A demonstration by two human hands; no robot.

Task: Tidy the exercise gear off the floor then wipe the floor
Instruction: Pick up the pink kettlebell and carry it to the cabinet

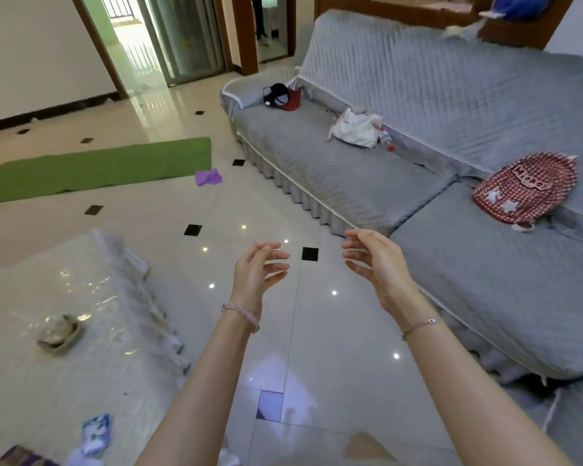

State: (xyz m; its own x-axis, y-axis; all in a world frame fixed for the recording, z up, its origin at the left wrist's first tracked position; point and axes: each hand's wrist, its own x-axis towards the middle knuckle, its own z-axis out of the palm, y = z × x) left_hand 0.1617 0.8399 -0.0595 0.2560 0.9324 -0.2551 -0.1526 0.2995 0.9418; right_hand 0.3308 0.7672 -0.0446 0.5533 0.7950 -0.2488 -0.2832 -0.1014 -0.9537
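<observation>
Both hands are raised over the glossy cream tiled floor [317, 324], the left hand [258, 269] and right hand [374, 260] with fingers loosely spread, holding nothing. The flat green exercise mat [98, 168] lies far left, well apart from them, a small purple, possibly rubber, item [208, 177] at its right end.

Both hands, left [260, 270] and right [376, 260], hover empty above the tiled floor [334, 331], green mat [98, 168] beyond.

Grey quilted sofa [485, 280] at right, bearing red checked backpack [525, 188], cream cloth bag [355, 129], red-and-black cap [283, 97]. Plastic-covered low table [31, 381] at lower left, holding brownish shell-like dish [58, 332].
</observation>
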